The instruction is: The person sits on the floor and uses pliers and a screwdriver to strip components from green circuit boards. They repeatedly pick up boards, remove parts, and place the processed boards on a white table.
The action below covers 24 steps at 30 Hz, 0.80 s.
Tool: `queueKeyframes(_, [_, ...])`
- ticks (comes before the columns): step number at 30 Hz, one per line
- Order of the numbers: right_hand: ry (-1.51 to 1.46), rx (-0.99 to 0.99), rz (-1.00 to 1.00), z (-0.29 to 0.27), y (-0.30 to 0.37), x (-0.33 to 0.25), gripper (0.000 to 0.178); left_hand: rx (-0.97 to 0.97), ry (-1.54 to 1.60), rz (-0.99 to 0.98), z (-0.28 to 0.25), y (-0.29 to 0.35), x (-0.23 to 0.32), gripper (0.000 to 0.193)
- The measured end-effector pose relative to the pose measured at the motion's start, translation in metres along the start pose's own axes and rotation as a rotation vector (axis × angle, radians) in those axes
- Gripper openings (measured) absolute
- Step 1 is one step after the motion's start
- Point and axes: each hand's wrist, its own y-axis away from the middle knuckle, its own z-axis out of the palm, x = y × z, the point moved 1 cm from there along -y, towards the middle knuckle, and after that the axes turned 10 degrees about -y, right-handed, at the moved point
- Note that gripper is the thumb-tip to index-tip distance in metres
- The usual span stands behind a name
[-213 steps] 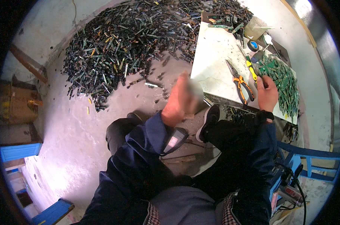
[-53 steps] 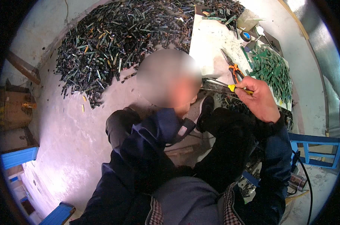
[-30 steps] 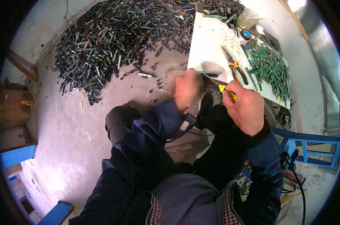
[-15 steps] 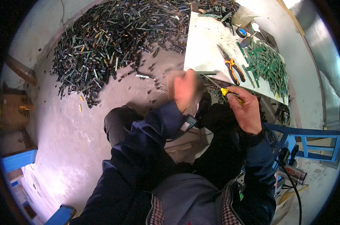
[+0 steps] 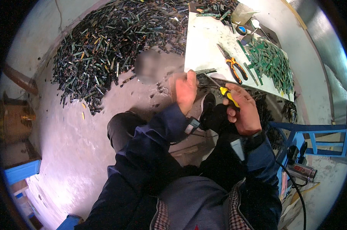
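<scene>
White board (image 5: 199,42); L hand (image 5: 186,91) pinches dark strip (image 5: 208,71), R hand (image 5: 244,111) grips screwdriver (image 5: 227,93): tool-to-strip step, prob.; next needs steady hold.

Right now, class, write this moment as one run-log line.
left hand: holds dark strip | right hand: grips yellow-black screwdriver, shaft near strip | white board: orange-handled pliers, pile of green strips

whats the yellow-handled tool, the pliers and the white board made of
Yellow-handled tool: bright yellow-and-black handle, likely moulded plastic; thin grey shaft, probably steel.
Pliers: grey metallic nose, likely steel; smooth-looking orange-and-black grips, plastic or rubber.
White board: flat, smooth, pale face, perhaps laminate or painted wood; can't tell which.
</scene>
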Motion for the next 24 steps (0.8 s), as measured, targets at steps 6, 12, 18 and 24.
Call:
queueKeyframes(6, [0.309, -0.125, -0.126, -0.032, -0.011, 0.015, 0.026, -0.097, -0.027, -0.002, -0.002, 0.000, 0.003, 0.037])
queueKeyframes(12, [1.243, -0.067, -0.962, 0.000, -0.002, 0.009, 0.024, 0.042, 0.245, -0.131, 0.009, 0.001, -0.004, 0.029])
queueKeyframes(18, [0.612, -0.047, -0.275, -0.011, -0.009, -0.009, 0.023, 0.036, 0.308, -0.179, -0.010, 0.015, 0.032, 0.046])
queueKeyframes(24, [0.281, -0.079, -0.037, -0.025, -0.012, -0.010, 0.024, -0.032, 0.347, -0.014, 0.018, -0.011, -0.026, 0.032])
